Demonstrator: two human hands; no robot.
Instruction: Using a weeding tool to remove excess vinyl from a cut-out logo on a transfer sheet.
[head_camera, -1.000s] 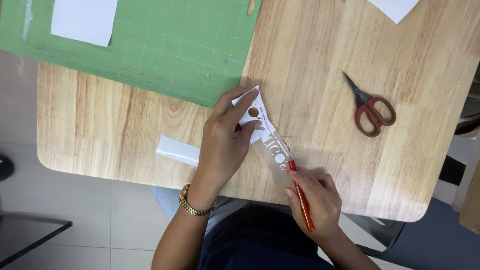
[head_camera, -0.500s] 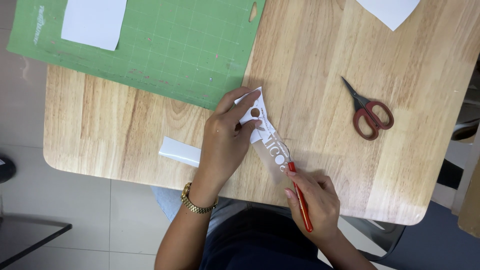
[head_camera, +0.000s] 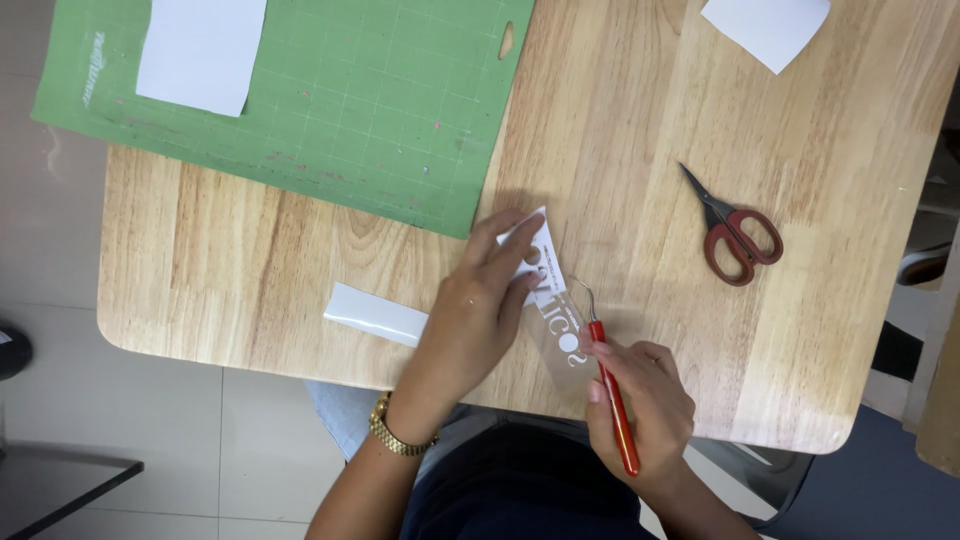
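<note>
On the wooden table (head_camera: 250, 270), near its front edge, the left hand (head_camera: 480, 305) presses flat, fingers spread, on a white vinyl strip (head_camera: 548, 290) with cut-out letters, as it did a second ago. The right hand (head_camera: 640, 400) is closed around a red-handled weeding hook (head_camera: 610, 385), whose metal tip now sits just beside the strip's edge, slightly farther up than before. A second white strip (head_camera: 375, 314) lies left of the wrist. Red scissors (head_camera: 735, 232) and the green cutting mat (head_camera: 330, 100) rest unchanged.
</note>
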